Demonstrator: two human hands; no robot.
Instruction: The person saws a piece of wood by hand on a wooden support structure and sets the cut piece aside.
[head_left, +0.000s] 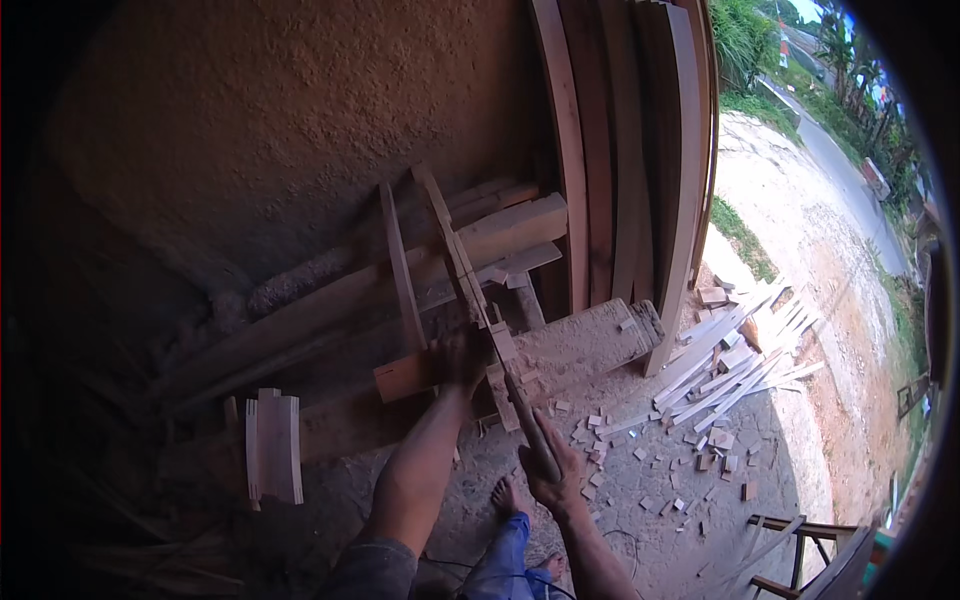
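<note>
My right hand [553,465] is closed around the rounded wooden handle of a long, slim tool [530,425]. The tool points up and away, toward the end of a small pale wood piece [502,345]; its working end is too unclear to name. My left hand [460,358] reaches in beside that piece, low over the workbench timber, its fingers lost in shadow and blur. A long, narrow notched wood strip [450,245] runs from there up toward the wall. Close to my left hand lies a short brown board [405,376].
A thick, dust-covered plank [585,345] extends right. Tall boards [625,150] lean against the wall [300,110]. Stacked beams [330,310] lie along it. Offcut blocks [650,490] and thin strips [735,360] litter the floor. Grooved pieces [275,448] stand left; a wooden frame [800,545] sits lower right.
</note>
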